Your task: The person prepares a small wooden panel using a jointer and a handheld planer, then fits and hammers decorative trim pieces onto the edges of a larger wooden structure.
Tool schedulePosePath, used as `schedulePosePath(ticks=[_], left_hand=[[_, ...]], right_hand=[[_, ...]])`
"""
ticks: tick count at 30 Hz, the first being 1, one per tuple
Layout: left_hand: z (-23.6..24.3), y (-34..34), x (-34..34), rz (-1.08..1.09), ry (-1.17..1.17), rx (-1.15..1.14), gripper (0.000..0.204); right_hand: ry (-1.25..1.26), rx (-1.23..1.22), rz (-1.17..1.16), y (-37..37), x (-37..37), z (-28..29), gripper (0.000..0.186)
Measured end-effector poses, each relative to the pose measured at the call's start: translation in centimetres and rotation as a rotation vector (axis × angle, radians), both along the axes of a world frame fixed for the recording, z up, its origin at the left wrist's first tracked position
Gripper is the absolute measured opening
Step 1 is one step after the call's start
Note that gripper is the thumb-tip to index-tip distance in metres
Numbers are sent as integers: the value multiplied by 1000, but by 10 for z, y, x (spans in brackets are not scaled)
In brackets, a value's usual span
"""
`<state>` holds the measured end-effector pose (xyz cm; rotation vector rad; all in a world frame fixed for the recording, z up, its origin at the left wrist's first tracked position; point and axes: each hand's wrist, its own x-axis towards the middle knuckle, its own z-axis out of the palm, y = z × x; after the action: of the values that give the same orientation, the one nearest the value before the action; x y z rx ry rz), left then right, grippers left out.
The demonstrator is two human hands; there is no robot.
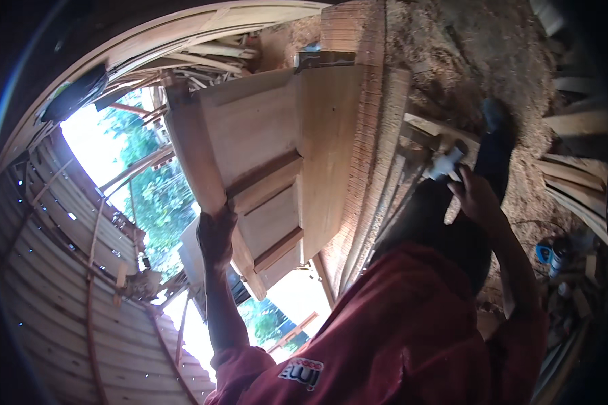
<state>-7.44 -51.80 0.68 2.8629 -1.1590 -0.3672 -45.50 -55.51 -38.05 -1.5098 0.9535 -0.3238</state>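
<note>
A wooden panelled door [327, 155] stands tilted on edge in front of me, with rails and recessed panels between its long side pieces. My left hand [216, 235] is closed around its left side piece, toward the lower end. Off to the right of the door, my right hand [478, 197] grips a hammer [446, 164] close to its pale grey head. Most of the hammer's handle is hidden by the hand. The hammer is apart from the door, over my dark-trousered leg.
Along the door's right runs a thick, rough-sawn timber [368, 135]. Sawdust and shavings cover the ground [507, 54]. Wood offcuts [577, 179] are heaped at the right, near a blue object [544, 254]. A corrugated sheet wall [54, 290] rises at the left.
</note>
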Motion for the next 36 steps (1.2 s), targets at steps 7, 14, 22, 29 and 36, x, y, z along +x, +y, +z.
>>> schedulePosePath(ticks=[7,14,22,29,36], left_hand=[[15,27,11,118,86,-97,31],[16,37,4,310,157,-90,52],[34,74,7,293,-35,188,17],[20,32,-15,110,-227,392,45],[4,2,-17,340,49,318,36]], right_hand=[[196,84,275,42,-35,-83,49],[235,217,416,23,-48,-92,48],[362,91,582,-15,-58,-120,58],[519,361,783,-49,-72,-141,60],[639,899,667,-79,-39,-143,46]])
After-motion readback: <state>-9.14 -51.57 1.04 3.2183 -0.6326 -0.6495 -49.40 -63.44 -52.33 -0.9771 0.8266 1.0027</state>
